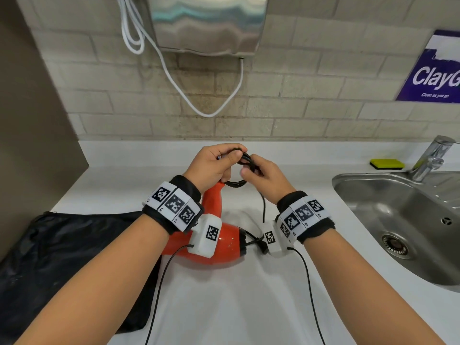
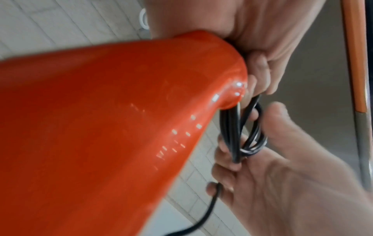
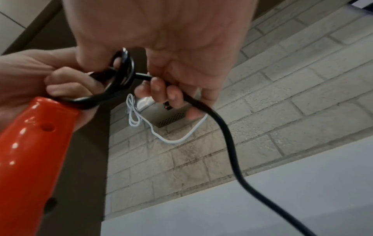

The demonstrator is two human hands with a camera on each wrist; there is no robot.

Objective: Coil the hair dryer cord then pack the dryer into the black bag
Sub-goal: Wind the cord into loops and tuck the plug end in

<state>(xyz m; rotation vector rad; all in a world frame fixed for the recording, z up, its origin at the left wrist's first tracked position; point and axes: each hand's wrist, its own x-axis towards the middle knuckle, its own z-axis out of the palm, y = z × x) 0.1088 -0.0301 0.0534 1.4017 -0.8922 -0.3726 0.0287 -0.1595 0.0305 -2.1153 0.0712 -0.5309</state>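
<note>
Nearest, on the left of the white countertop (image 1: 224, 307): a flat black fabric bag (image 1: 74, 257), lying partly under the left forearm. Just beside its right edge, a glossy orange-red plastic hair dryer (image 1: 224, 242), body low over the counter, handle tilted up and away toward the hands; whether resting on the surface, cannot tell. Farther on, above the handle's end, a small coil of thin black rubber cord (image 1: 245, 161), several loops stacked together. Left hand (image 1: 214, 165) curled round the handle's tip and the coil, fingers clenched on the loops. Right hand (image 1: 263, 176) touching the coil from the other side, fingers (image 3: 161, 89) curled round the loose run of cord, which hangs down from there toward the dryer's rear. To the right, a stainless steel sink (image 1: 373, 192) with chrome tap (image 1: 433, 158) and a yellow-and-black sponge (image 1: 387, 164) near it. Beyond, a brick-pattern tiled wall (image 1: 323, 95) with a brushed-metal box (image 1: 206, 23) and looping white cable (image 1: 174, 78).
</note>
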